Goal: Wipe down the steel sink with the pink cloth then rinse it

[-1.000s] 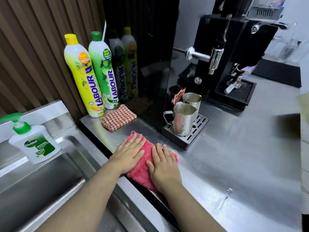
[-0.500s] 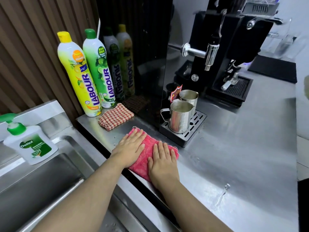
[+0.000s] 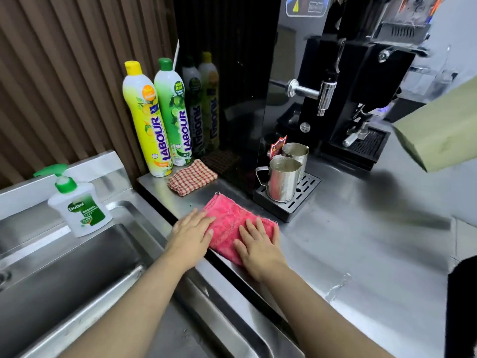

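Your pink cloth [image 3: 229, 220] lay folded on the brushed steel counter [image 3: 348, 241], at the edge that borders the steel sink [image 3: 124, 210], not in the basin itself. It was thick and fuzzy, with a nubbly pile, and one corner pointed towards the wall. Both of your hands were flat and spread, fingers straight, pressing on it. Your left hand [image 3: 192, 235] covered its sink-side edge and your right hand [image 3: 259, 248] its near right part. The hands were apart, with a strip of pink between them.

The sink was a smooth rectangular basin with rounded corners and dull reflections. On its ledge stood a squat white soap pump bottle [image 3: 77, 208] with a green top. Two tall, tapered plastic bottles, the yellow bottle [image 3: 148, 125] and the green bottle [image 3: 175, 115], stood against the ribbed brown wall. A folded red-checked cloth [image 3: 192, 177] lay at their foot. Two cylindrical steel jugs [image 3: 282, 178] sat on a slotted dark drip tray [image 3: 307, 187] beside a glossy black machine [image 3: 260, 73].

Compared with half a second before, your left hand sat further off the cloth's far corner, so more pink showed. A blurred, flat olive shape [image 3: 438, 133] had come in at the right edge.
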The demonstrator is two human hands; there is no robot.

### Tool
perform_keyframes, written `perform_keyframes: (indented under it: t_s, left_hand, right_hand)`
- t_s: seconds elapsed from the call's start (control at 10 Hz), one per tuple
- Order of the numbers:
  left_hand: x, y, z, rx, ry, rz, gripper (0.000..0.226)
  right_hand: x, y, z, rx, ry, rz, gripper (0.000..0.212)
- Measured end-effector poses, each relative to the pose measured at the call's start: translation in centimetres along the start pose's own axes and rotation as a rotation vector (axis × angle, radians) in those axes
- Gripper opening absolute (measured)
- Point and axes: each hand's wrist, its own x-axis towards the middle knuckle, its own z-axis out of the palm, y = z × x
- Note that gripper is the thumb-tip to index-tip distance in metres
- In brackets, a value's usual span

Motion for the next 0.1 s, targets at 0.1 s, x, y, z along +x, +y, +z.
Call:
perform_keyframes:
  t_s: [0.1]
  left_hand:
    - [-7.57, -1.50, 2.37, -0.181, -0.016, 0.213, 0.071]
  right_hand:
    - [-6.64, -0.82, 0.65, 0.086, 0.116, -0.179, 0.090]
